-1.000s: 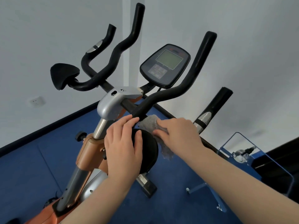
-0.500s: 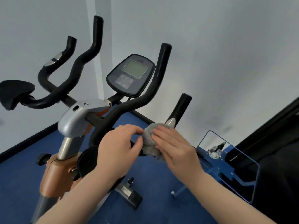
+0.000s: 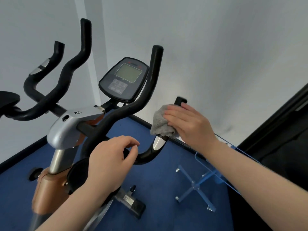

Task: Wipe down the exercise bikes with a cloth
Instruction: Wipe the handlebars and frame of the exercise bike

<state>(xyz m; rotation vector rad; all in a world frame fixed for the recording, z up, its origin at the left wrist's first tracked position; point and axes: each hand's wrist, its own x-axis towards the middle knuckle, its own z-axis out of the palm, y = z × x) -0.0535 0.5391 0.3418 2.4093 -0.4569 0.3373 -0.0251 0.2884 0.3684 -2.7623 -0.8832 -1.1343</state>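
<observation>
Right fingers (image 3: 173,112) laid flat and close together over a grey cloth (image 3: 160,123), pressing it around the short upright grip (image 3: 180,100) at the right end of the handlebar (image 3: 146,157); only the black tip of the grip showing above the hand. Cloth bunched and wrapped on the far side of the grip, presumably so one stroke rubs the whole tube. Right hand (image 3: 190,124) palm down, wrist level, forearm reaching in from the lower right.

Left fingers (image 3: 131,144) loosely curled, thumb and fingertips close, holding nothing; resting on or just above the low curve of the handlebar, likely steadying the exercise bike (image 3: 66,129) — contact hard to tell. Left hand (image 3: 108,164) knuckles up, forearm rising from the bottom edge.

Behind: display console (image 3: 124,79), blue floor (image 3: 158,189), white wall (image 3: 216,47).
</observation>
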